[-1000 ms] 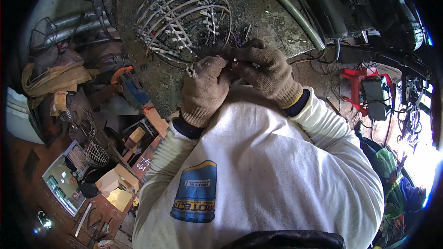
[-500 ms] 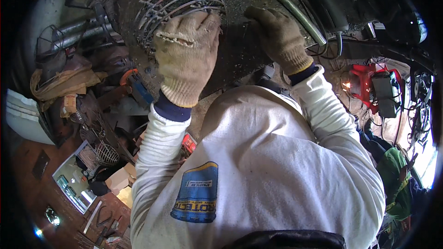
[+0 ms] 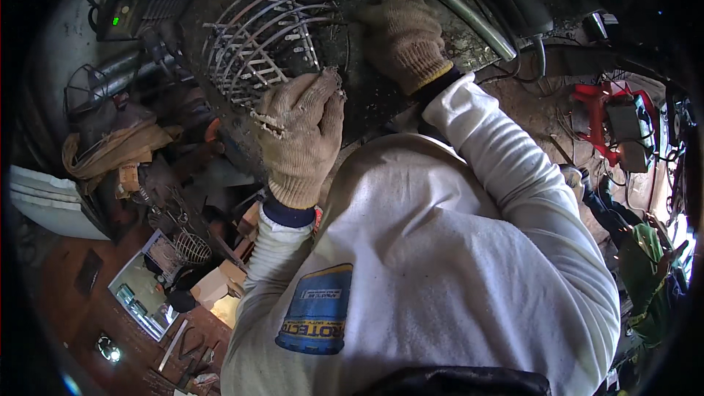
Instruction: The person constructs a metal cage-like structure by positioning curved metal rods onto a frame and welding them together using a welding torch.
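My left hand point(image 3: 301, 136), in a worn, frayed knit glove, is at the near edge of a domed cage of welded metal rods point(image 3: 275, 26). Its fingers are bent and pressed together; what they hold, if anything, is hidden beneath them. The cage rests on a dark worktable point(image 3: 359, 114), curved bars upward. To its right, my right hand point(image 3: 405, 40), gloved too, is low over the tabletop. Its fingers point left toward the cage and sink into shadow, so their grip is unclear. Just beyond that hand lies a hammer with a metal tube handle point(image 3: 458, 11).
An orange and black power tool point(image 3: 517, 4) lies at the far right of the table. A boxy machine with a green display point(image 3: 143, 0) stands far left. Rags point(image 3: 110, 147) and scrap crowd the left side. A red-framed object point(image 3: 598, 121) stands right, near a person in green point(image 3: 645, 286).
My left hand has drawn back toward me, from over the cage to its near edge. My right hand has moved left, closer to the cage. The whole view has shifted slightly.
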Available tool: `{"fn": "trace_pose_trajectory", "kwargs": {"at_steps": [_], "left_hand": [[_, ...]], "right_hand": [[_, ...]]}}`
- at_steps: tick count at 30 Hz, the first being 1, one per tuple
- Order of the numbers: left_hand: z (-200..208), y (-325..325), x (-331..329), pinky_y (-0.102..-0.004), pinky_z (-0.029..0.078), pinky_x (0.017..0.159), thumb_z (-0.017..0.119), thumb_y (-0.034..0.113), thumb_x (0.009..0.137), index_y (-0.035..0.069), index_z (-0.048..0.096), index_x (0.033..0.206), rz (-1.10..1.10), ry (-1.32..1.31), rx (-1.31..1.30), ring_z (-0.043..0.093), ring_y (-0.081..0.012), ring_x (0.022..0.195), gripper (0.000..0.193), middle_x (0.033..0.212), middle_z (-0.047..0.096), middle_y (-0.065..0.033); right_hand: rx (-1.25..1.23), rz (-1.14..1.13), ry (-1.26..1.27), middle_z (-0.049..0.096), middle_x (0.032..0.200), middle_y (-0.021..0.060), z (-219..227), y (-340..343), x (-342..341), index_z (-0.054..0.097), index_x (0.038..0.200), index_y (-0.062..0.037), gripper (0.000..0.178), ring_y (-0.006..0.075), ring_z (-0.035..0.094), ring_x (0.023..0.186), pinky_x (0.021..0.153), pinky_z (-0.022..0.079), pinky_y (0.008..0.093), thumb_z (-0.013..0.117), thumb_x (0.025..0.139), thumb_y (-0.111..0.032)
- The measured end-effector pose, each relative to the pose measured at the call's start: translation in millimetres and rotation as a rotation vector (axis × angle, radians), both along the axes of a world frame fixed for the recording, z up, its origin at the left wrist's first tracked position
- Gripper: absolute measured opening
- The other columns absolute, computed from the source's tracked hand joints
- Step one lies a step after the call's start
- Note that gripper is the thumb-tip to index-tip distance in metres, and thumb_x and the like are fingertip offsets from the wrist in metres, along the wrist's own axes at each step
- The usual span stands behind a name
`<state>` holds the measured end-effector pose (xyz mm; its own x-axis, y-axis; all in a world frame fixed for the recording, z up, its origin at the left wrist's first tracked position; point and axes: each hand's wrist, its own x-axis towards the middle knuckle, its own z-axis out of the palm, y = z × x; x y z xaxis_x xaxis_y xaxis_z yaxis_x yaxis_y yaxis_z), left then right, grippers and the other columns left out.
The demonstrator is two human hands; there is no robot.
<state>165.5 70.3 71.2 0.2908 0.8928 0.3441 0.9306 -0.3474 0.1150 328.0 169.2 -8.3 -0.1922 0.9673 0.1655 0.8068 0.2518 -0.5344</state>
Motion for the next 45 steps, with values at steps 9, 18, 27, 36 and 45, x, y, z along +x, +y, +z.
{"fn": "trace_pose_trajectory", "kwargs": {"at_steps": [9,18,27,36,45], "left_hand": [[-10.8,-6.2,1.4,-0.0414,0.052,0.084,0.079,0.016,0.082,0.014,0.076,0.107,0.024,-0.098,-0.034,0.067,-0.0267,0.09,0.025,0.102,0.07,-0.0044],[-16.6,-0.4,5.4,-0.0401,0.052,0.085,0.079,0.018,0.081,0.015,0.076,0.107,-0.007,-0.102,-0.052,0.066,-0.0242,0.093,0.026,0.104,0.07,-0.0021],[-2.3,72.6,18.4,-0.0397,0.047,0.078,0.064,0.022,0.086,0.016,0.07,0.109,-0.113,0.51,0.112,0.06,-0.0196,0.096,0.025,0.097,0.063,-0.0016],[-4.4,39.6,28.2,-0.0442,0.057,0.073,0.068,0.023,0.095,0.004,0.068,0.117,-0.067,-0.129,-0.066,0.07,-0.0337,0.084,0.029,0.098,0.071,-0.0143],[-12.1,5.4,16.1,-0.0387,0.056,0.069,0.063,0.017,0.098,0.001,0.07,0.113,0.041,-0.681,-0.472,0.073,-0.0316,0.079,0.023,0.093,0.074,-0.0189]], "right_hand": [[-0.032,0.014,-0.004,0.067,0.119,0.0072,-4.0,1.7,-4.1,0.078,0.107,-0.0311,0.019,0.0328,0.064,0.111,0.095,0.052,0.0481,0.072,0.089,-0.03],[-0.054,0.026,-0.057,0.067,0.115,0.0094,1.1,3.9,-5.2,0.078,0.108,-0.0302,0.021,0.0335,0.064,0.11,0.094,0.053,0.0464,0.071,0.089,-0.031],[-0.053,0.031,-0.064,0.067,0.118,0.0121,-3.2,2.5,1.1,0.077,0.107,-0.0219,0.024,0.0371,0.063,0.11,0.097,0.051,0.0472,0.065,0.09,-0.034],[-0.126,0.16,0.411,0.071,0.096,0.013,18.9,-37.0,36.7,0.075,0.113,-0.0214,0.027,0.0361,0.069,0.097,0.086,0.056,0.0463,0.068,0.088,-0.029],[0.237,0.371,0.366,0.064,0.078,0.0085,18.3,-50.3,33.5,0.073,0.09,-0.0103,0.019,0.0314,0.063,0.073,0.065,0.052,0.0445,0.081,0.073,-0.017]]}}
